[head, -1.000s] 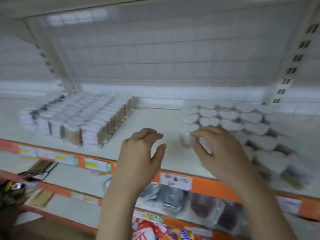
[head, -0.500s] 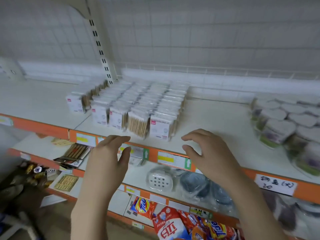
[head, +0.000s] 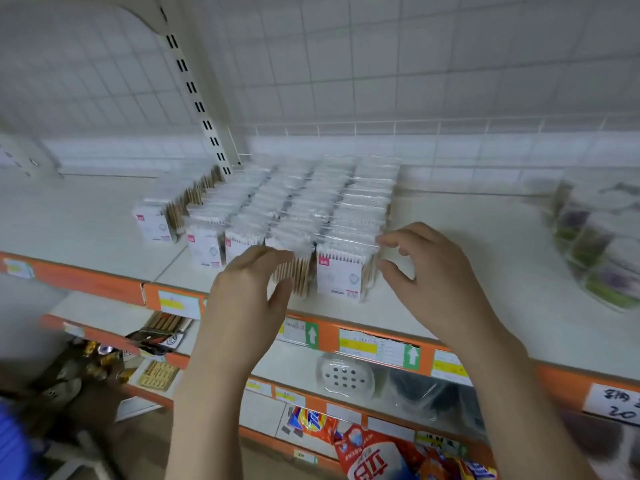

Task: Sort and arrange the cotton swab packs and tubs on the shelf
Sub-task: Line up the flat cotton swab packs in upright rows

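clear-wrapped cotton swab packs [head: 294, 216] stand in rows on the white shelf [head: 450, 244]. the left hand [head: 249, 289] has its grip apart, fingers at 1 front pack. the right hand [head: 436, 275], grip apart and curled, holds nothing beside the front right pack [head: 341, 271], whose pink label is unreadable. blurred tubs [head: 599, 237] are cut off right. a handwritten tag [head: 616, 403] reads "20".

A white wire-grid back panel [head: 381, 64] rises behind white store shelving with a slotted upright post [head: 197, 95]. Orange shelf edges [head: 104, 282] carry price labels [head: 377, 348]. Lower shelves hold detergent bags [head: 374, 455] and packaged goods.
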A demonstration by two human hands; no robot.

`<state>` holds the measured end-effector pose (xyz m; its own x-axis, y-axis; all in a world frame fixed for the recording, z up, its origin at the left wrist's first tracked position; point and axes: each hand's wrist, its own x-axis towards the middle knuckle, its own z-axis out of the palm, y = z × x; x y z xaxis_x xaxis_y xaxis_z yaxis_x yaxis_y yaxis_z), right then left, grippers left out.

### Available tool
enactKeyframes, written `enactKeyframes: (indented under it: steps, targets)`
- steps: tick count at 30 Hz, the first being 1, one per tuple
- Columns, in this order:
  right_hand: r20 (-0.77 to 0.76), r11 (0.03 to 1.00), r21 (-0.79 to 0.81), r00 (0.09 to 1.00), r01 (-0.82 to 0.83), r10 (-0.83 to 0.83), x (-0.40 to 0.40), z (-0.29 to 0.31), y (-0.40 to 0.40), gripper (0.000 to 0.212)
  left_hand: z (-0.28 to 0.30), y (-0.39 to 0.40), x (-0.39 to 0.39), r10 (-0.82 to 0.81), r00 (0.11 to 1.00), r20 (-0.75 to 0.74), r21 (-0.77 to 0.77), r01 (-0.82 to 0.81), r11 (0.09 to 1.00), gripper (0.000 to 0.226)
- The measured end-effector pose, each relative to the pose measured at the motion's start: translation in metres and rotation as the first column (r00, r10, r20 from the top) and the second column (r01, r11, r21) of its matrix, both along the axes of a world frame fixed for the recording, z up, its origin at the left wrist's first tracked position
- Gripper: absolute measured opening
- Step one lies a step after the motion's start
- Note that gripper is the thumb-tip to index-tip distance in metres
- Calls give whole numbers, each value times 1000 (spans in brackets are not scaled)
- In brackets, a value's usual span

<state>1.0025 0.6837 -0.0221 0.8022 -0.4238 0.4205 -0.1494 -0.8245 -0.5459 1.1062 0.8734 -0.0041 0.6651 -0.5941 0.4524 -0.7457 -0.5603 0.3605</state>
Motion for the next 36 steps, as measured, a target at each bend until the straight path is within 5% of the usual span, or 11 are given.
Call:
enactKeyframes:
  steps: [18,36]
  targets:
    - [-11,961,-152,972,230,-235,24,-14,29,24,-6,-36,95,-485,872,-73,60,489,870,45]
    - [-33,963,-125,969,239,-244,23,-9,33,22,-13,-40,104,-542,839,-39,-7,542,840,38]
